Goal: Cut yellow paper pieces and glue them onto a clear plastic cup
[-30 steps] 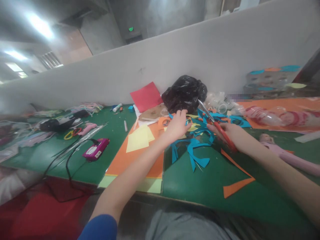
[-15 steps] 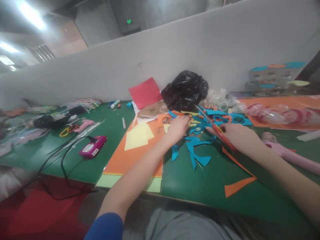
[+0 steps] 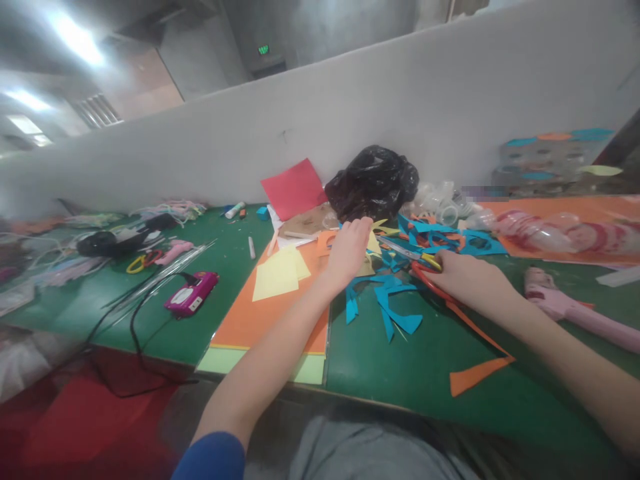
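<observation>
Scissors (image 3: 418, 268) clasped in right hand (image 3: 465, 275), left hand (image 3: 350, 247) pinching yellow paper (image 3: 373, 244) — blue scraps (image 3: 384, 298) already cut, pale sheets (image 3: 274, 277) still whole!

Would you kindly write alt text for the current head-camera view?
A person's right hand holds red-handled scissors near blue paper scraps on a green table; the left hand is beside yellow paper. Behind sits a black plastic bag, near a red sheet.
</observation>
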{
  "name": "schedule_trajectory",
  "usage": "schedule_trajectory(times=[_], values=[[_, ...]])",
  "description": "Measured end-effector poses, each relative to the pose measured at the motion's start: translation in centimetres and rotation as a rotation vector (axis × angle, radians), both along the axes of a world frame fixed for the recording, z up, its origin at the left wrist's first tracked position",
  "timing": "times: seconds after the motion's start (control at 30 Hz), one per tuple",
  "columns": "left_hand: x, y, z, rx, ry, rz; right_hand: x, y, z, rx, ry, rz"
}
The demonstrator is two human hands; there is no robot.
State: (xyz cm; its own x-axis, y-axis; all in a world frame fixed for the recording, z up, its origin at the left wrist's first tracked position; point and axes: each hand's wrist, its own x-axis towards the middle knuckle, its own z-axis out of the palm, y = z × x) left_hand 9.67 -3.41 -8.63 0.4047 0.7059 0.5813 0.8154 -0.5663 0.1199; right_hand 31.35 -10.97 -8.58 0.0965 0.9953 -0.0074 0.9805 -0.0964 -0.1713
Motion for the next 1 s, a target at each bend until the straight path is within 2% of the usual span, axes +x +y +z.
schedule_trajectory(times=[0.1,0.2,0.37,0.47,0.63,0.8,1.0], values=[[0.1,-0.3,0.0,-0.027,-0.094,-0.011,0.3,0.1,-0.4,0.006,-0.004,-0.002],[0.3,-0.9,0.2,-0.077,-0.195,-0.05,0.9,0.7,-1.0,0.096,0.058,0.039],[0.6,-1.5,0.1,-0.204,-0.376,-0.127,2.0,1.9,-1.5,0.492,0.165,0.277],[1.1,-1.8,-0.3,-0.303,-0.479,-0.167,1.3,1.7,-1.2,0.62,0.26,0.383],[2.6,-3.2,-0.6,-0.498,-0.65,-0.243,-0.8,0.8,-1.3,0.576,0.246,0.542],[3.7,-4.5,-0.6,-0.611,-0.776,-0.337,-1.1,0.9,-1.9,0.507,0.267,0.53],[3.7,-4.8,-0.4,-0.618,-0.796,-0.346,-1.3,0.5,-1.2,0.381,0.398,0.539]])
